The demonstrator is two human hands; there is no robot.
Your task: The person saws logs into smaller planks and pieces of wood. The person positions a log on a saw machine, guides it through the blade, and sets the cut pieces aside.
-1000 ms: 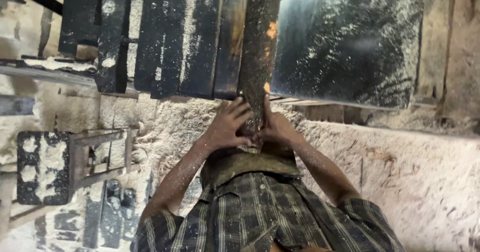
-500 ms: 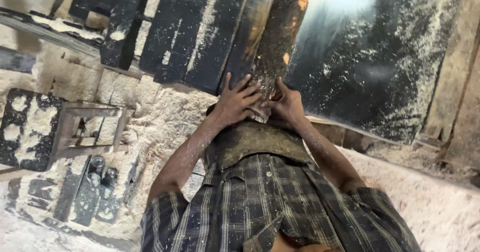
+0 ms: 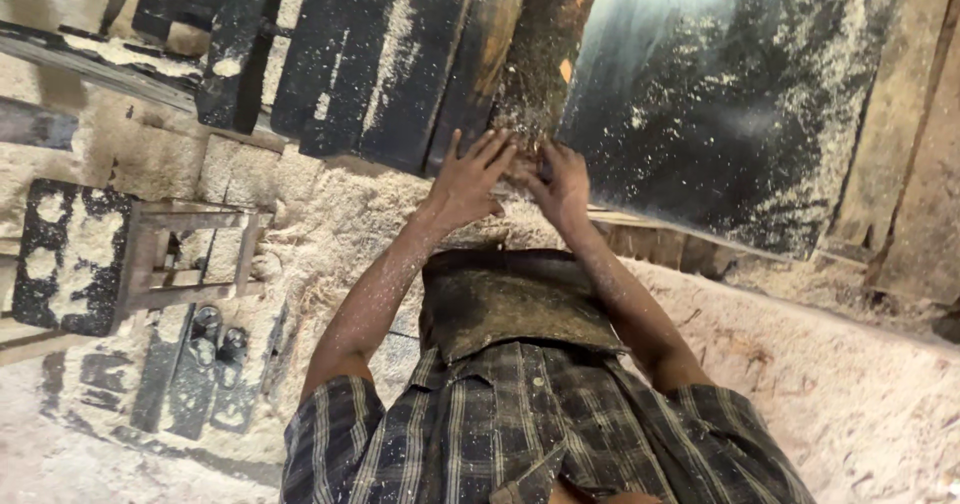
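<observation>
Small wooden stool (image 3: 150, 254), dark planks (image 3: 340, 54), sawdust (image 3: 850, 384)

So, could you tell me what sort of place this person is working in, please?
Most likely a sawmill or woodworking shop. Sawdust lies thick over the floor, both hands (left hand, right hand) press on the end of a rough plank, and it lies on a dark, dusty machine table.

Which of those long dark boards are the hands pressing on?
The brown, sawdust-flecked board, rightmost of the row, beside the big dark sheet. Left hand and right hand press its near end; the blacker boards lie untouched.
</observation>
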